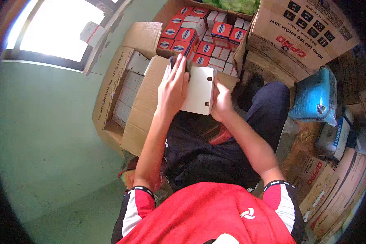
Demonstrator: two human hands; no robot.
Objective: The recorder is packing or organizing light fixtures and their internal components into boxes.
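Box (197,91), white and slotted, sits gripped by my right hand (223,100); my left hand (172,90), straight-fingered, flanks its other side.

Hemmed in ahead, left and right

Centre: panel (197,91) between left hand (173,89) and right hand (222,101), out past the lap (211,164). Straight ahead, beyond the hands: open carton (228,81), small boxes (185,35) packed in it. Left of that, nearer: second carton (110,97), also open, packs (128,91) inside; its flap (144,97) lies between packs and left hand. Far left, wall (44,122); window (57,34) in it, upper left. Ahead-right: large carton (305,40), just beside the small boxes' carton. Right of right knee (278,91): wrapped bundle (313,97). Package (333,138) nearer than the bundle; stacked cartons (309,175) nearer again, lower right.
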